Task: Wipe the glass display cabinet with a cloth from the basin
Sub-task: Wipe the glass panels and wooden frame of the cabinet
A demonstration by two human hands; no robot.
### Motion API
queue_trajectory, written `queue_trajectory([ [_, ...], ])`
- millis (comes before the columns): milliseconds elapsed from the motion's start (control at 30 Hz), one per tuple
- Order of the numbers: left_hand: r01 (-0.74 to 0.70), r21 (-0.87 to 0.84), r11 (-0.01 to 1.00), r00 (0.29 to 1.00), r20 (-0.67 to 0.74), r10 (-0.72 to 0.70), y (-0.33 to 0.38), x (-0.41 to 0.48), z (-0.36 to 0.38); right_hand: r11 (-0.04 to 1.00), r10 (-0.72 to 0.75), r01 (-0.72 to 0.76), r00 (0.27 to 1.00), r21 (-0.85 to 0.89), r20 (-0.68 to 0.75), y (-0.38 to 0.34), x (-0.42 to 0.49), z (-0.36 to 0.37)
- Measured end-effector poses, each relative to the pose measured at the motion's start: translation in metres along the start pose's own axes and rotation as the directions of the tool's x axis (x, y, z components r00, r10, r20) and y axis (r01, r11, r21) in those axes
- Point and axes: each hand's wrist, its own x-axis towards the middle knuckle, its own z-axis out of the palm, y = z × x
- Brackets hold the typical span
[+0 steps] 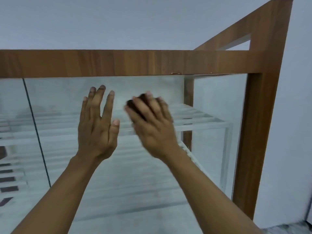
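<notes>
Head view: cabinet (263,115) fills the frame, brown wood top rail and right post, glass (135,174) front pane below the rail; white slatted shelves (199,119) visible behind the glass; dark vertical seam (36,132) in the pane at left. Left hand (98,130) raised flat toward the glass, fingers (108,105) straight and apart, holding nothing; actual contact with the pane can't be confirmed. Right hand (153,130) just beside it, motion-blurred, fingers (156,108) spread and laid over the cloth (133,105), pressing it on the pane. Cloth is dark brown, mostly hidden under the palm, upper left edge sticking out past the fingers, high on the glass just under the rail. Grey wall (135,22) behind.
</notes>
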Motion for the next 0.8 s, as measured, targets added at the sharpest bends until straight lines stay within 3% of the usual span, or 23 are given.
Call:
queue_trajectory([
  [67,-0.005,0.042,0.999,0.999,0.055,0.002,-0.009,-0.009,-0.006,0.966,0.249,-0.254,0.964,-0.049,-0.091,0.052,-0.028,-0.016],
  [100,-0.007,0.057,0.998,0.997,0.077,0.002,-0.011,-0.013,-0.007,0.885,0.447,-0.461,0.881,-0.072,-0.153,0.079,-0.038,-0.028],
  [133,-0.001,0.071,0.997,0.997,0.083,-0.005,-0.011,-0.016,-0.007,0.761,0.618,-0.645,0.754,-0.069,-0.224,0.099,-0.042,-0.039],
  [167,0.012,0.084,0.996,0.997,0.075,-0.019,-0.007,-0.017,-0.005,0.662,0.710,-0.747,0.649,-0.054,-0.274,0.106,-0.040,-0.043],
  [200,0.028,0.088,0.996,0.998,0.062,-0.033,0.000,-0.016,-0.001,0.658,0.713,-0.752,0.640,-0.045,-0.285,0.100,-0.034,-0.040],
  [233,0.037,0.078,0.996,0.998,0.052,-0.041,0.010,-0.013,0.005,0.768,0.610,-0.639,0.751,-0.046,-0.251,0.086,-0.030,-0.032],
  [267,0.033,0.057,0.998,0.998,0.048,-0.036,0.022,-0.010,0.012,0.914,0.390,-0.403,0.906,-0.049,-0.165,0.065,-0.033,-0.022],
  [300,0.018,0.038,0.999,0.999,0.050,-0.020,0.036,-0.008,0.019,0.994,0.102,-0.104,0.994,-0.038,-0.043,0.044,-0.043,-0.015],
  [333,0.003,0.024,1.000,0.998,0.057,-0.004,0.050,-0.007,0.025,0.994,-0.106,0.107,0.992,-0.011,0.063,0.032,-0.060,-0.012],
  [367,-0.006,0.011,1.000,0.998,0.067,0.005,0.062,-0.008,0.031,0.986,-0.161,0.165,0.981,-0.024,0.112,0.036,-0.081,-0.015],
  [400,-0.010,-0.005,1.000,0.997,0.081,0.010,0.072,-0.011,0.035,0.994,-0.087,0.094,0.990,-0.056,0.111,0.048,-0.102,-0.021],
  [433,-0.008,-0.020,1.000,0.995,0.097,0.010,0.079,-0.015,0.039,0.992,0.100,-0.093,0.993,-0.088,0.068,0.064,-0.119,-0.031],
  [467,-0.007,-0.026,1.000,0.994,0.109,0.009,0.084,-0.020,0.043,0.937,0.334,-0.332,0.942,-0.108,0.002,0.083,-0.130,-0.040],
  [500,-0.010,-0.024,1.000,0.993,0.116,0.013,0.090,-0.024,0.047,0.839,0.525,-0.532,0.847,-0.116,-0.087,0.096,-0.131,-0.048],
  [533,-0.016,-0.022,1.000,0.993,0.117,0.018,0.096,-0.026,0.051,0.757,0.629,-0.646,0.762,-0.103,-0.155,0.101,-0.124,-0.050],
  [567,-0.020,-0.024,1.000,0.993,0.114,0.022,0.102,-0.027,0.054,0.742,0.647,-0.666,0.741,-0.072,-0.179,0.094,-0.113,-0.047],
  [600,-0.019,-0.027,0.999,0.994,0.105,0.021,0.107,-0.027,0.057,0.812,0.574,-0.583,0.806,-0.028,-0.146,0.078,-0.103,-0.038],
  [667,-0.004,-0.029,1.000,0.996,0.090,0.006,0.113,-0.026,0.059,0.976,0.212,-0.213,0.977,0.041,0.025,0.038,-0.112,-0.020],
  [700,-0.002,-0.033,0.999,0.996,0.091,0.005,0.113,-0.026,0.059,0.997,0.027,-0.034,0.994,0.065,0.107,0.025,-0.130,-0.016],
  [733,-0.010,-0.041,0.999,0.995,0.096,0.014,0.111,-0.028,0.059,0.998,-0.061,0.054,0.985,0.044,0.160,0.021,-0.154,-0.017],
  [767,-0.027,-0.046,0.999,0.994,0.101,0.031,0.108,-0.031,0.058,0.999,-0.030,0.033,0.984,-0.015,0.175,0.026,-0.176,-0.022],
  [800,-0.047,-0.046,0.998,0.993,0.104,0.052,0.105,-0.033,0.058,0.994,0.103,-0.097,0.984,-0.053,0.148,0.036,-0.190,-0.029],
])
